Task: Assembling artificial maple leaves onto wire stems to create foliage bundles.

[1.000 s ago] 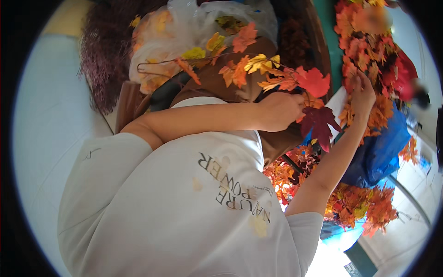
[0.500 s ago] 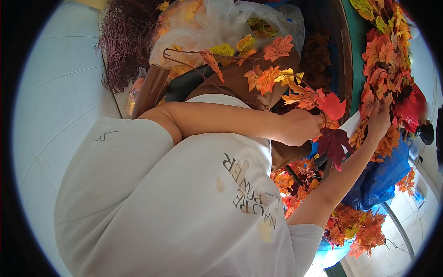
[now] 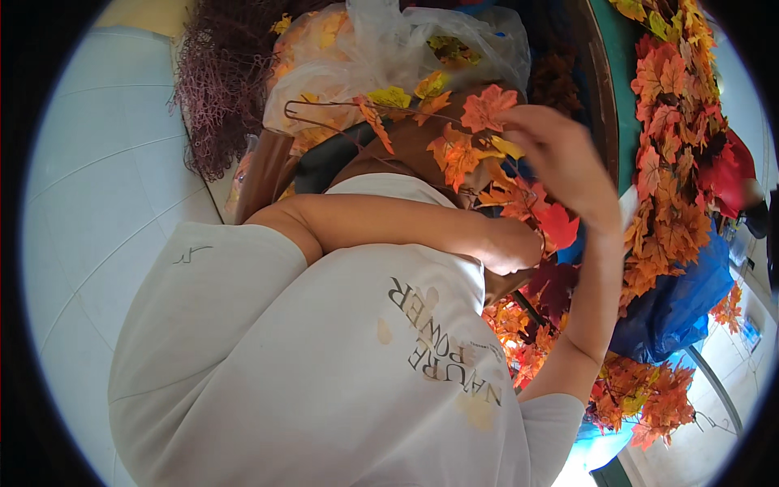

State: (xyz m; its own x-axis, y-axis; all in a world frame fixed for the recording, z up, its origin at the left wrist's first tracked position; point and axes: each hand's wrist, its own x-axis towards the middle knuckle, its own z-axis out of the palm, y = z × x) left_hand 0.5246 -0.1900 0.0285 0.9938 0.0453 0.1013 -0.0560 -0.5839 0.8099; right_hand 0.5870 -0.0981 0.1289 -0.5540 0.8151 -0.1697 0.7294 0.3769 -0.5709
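Note:
My left hand (image 3: 515, 245) is closed around the stem of an artificial autumn-leaf garland (image 3: 458, 154). Its red, orange and yellow maple leaves spread up and leftward on a thin brown stem, and a dark red leaf (image 3: 553, 288) hangs just below the hand. Raised above it, my right hand (image 3: 560, 154) is at the garland's upper leaves, its fingers reaching an orange-red leaf (image 3: 489, 108). Motion blurs those fingers, so whether they grip the leaf is unclear. A looped bare stem end (image 3: 312, 114) sticks out at the garland's left.
Clear plastic bags (image 3: 389, 40) with leaves lie at the far side, beside tangled purplish stems (image 3: 223, 89). More leaf garlands (image 3: 669, 178) hang along a green edge (image 3: 629, 97) at right, above a blue plastic bag (image 3: 673, 300). A brown chair arm (image 3: 264, 166) stands left.
My right hand has left the hanging garlands at right and swung left to the upper leaves of the held garland. My left hand, still on the stem, has shifted slightly left and down.

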